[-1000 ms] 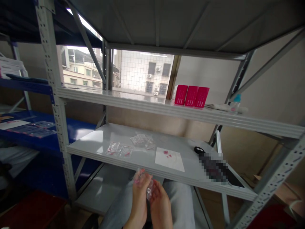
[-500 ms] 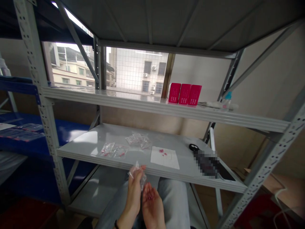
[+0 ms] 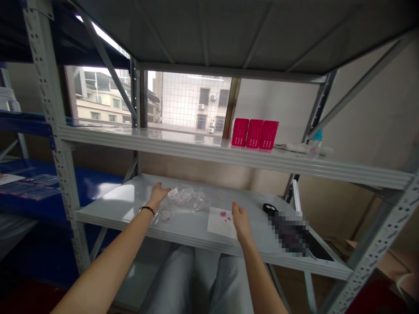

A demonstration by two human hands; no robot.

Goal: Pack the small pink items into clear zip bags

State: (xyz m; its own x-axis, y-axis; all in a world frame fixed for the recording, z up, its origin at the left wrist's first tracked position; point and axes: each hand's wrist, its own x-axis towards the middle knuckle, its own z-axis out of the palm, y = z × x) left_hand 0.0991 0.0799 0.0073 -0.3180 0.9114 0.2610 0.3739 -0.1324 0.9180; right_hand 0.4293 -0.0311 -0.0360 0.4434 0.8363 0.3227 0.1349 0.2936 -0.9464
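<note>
My left hand reaches over the shelf board at the left end of a loose pile of clear plastic bags. Its thumb and fingers are apart, with the thumb beside the nearest bag. Partly under my left wrist lies a clear bag with small red pieces. My right hand is above the right edge of a white sheet of paper, fingers curled inward; what they hold, if anything, is hidden. Several small red pieces rest on the sheet, left of that hand.
A black round object and a blurred-out dark item lie on the right of the board. Three red boxes and a blue-capped bottle stand on the shelf above. A metal upright borders the left side.
My hands have parted from above my lap. The left went up and left with the plastic bag to the pile; the right, which cupped small red pieces, moved to the paper and curled.
</note>
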